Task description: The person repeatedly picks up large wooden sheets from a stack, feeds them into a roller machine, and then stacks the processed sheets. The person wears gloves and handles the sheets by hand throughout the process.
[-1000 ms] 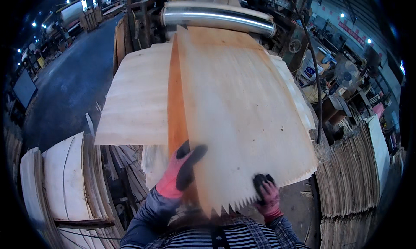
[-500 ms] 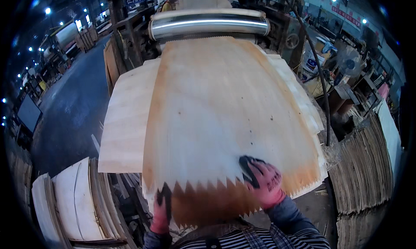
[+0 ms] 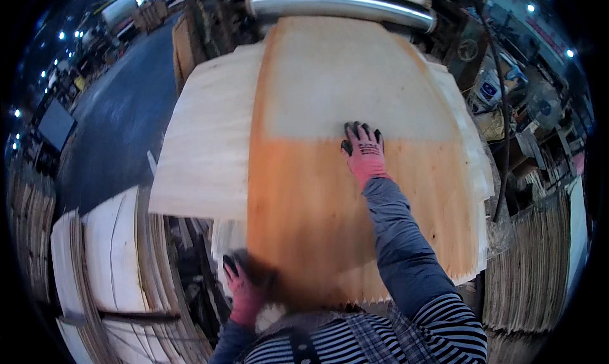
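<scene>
Two veneer surfaces, one beyond the other, fill the middle of your view. Nearest your body lies the orange-brown veneer sheet [image 3: 311, 218]; beyond it, the pale veneer face [image 3: 342, 85] reaches to just short of the roller. Together they make a strip whose long axis runs straight out from you, and the streaks in the brown part follow that line. The two meet along a finely jagged seam running crosswise; which one overlaps, I cannot tell from here. Under your strip, a wide pale sheet [image 3: 203, 132] sticks out to the left.

On the floor at your right, a veneer stack [image 3: 526, 262] stands apart from the work; at your left, a strapped pile [image 3: 114, 256]. At the far end, the metal roller [image 3: 342, 6] lies crosswise, at right angles to the strip.

Hands, last. Your right hand [image 3: 365, 149] is open, palm down, fingers spread over the seam near mid-width; that arm reaches across the brown surface and is the nearer to the roller. Your left hand [image 3: 244, 291] is by the near left corner of the brown sheet, close to your body. It is blurred: whether it grips the edge or only touches it, I cannot tell. Key relation: hands set diagonally, right far, left near, brown sheet mostly between them and to the right.
</scene>
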### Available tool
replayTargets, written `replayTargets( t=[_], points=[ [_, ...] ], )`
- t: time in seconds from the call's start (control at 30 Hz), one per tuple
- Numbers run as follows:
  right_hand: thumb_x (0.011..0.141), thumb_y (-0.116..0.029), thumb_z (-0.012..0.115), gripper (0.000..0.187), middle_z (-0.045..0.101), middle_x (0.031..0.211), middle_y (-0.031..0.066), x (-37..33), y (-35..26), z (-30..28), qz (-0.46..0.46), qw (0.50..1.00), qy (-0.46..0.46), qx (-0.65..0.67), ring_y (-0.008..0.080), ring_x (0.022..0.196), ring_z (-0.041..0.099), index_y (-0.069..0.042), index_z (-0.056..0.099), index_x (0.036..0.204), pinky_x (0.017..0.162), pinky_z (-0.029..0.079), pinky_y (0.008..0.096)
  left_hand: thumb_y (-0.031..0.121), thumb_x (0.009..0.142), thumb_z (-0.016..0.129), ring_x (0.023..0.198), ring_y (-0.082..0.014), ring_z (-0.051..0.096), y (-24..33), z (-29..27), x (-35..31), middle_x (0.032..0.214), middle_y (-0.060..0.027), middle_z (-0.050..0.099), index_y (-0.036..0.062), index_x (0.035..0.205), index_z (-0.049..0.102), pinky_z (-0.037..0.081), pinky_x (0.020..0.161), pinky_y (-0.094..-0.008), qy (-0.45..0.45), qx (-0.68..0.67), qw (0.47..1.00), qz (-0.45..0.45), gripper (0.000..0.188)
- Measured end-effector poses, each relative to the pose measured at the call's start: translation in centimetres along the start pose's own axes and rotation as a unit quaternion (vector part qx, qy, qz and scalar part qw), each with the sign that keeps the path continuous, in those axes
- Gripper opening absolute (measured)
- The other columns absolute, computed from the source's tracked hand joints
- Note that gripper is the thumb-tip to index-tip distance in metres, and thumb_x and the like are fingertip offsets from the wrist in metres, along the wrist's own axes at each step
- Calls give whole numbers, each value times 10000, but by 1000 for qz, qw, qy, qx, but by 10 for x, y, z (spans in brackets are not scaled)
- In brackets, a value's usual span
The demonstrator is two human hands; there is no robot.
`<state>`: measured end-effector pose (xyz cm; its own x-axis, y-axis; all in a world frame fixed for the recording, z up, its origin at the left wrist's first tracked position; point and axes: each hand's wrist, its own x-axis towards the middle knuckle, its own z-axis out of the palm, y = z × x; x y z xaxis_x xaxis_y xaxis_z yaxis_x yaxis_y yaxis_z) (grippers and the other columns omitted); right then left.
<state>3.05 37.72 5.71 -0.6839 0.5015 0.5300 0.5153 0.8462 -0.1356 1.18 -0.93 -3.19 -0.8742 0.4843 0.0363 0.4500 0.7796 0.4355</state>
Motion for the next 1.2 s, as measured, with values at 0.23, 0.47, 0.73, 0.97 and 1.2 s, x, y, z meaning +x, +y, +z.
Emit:
replayTargets(
  t=[0.23,0.47,0.73,0.97,1.2],
  points=[
    [783,-377,523,618,340,1297,165,-133,-51,-63,-64,978,-177,87,303,1226,280,-68,335,1284,1028,173,448,235,627,716,1199,-385,269,-67,20,3,1283,-208,315,96,1250,374,266,989,-432,-1,-136,990,34,724],
    [536,-463,713,883,304,1294,211,-298,-57,-128,-84,937,-334,65,402,1211,252,-64,374,1246,983,191,555,-9,785,562,1088,-171,437,28,-111,2,1220,-84,430,31,1293,284,380,892,-275,-325,-616,717,-24,580],
    [871,-169,396,368,507,1139,140,-293,-64,-212,352,696,53,623,263,980,538,40,414,1174,806,470,381,255,777,598,1252,-391,183,119,-127,-61,1331,-288,193,-120,1293,86,152,1021,-418,-152,-515,774,335,817],
    [836,-263,398,400,487,1150,196,-304,-61,-186,-25,988,-44,144,351,1054,470,-9,486,1131,893,372,443,118,837,509,1123,-247,425,76,-182,-20,1269,-175,373,-8,1340,-2,319,949,-360,-392,-644,650,97,728],
    [603,-173,655,493,539,1059,158,-170,-98,-145,-109,988,-70,81,334,949,527,-46,539,1065,845,408,420,217,845,471,1185,-311,350,-45,-14,47,1305,-159,340,9,1309,241,283,978,-436,-85,-570,815,59,558]
  ],
)
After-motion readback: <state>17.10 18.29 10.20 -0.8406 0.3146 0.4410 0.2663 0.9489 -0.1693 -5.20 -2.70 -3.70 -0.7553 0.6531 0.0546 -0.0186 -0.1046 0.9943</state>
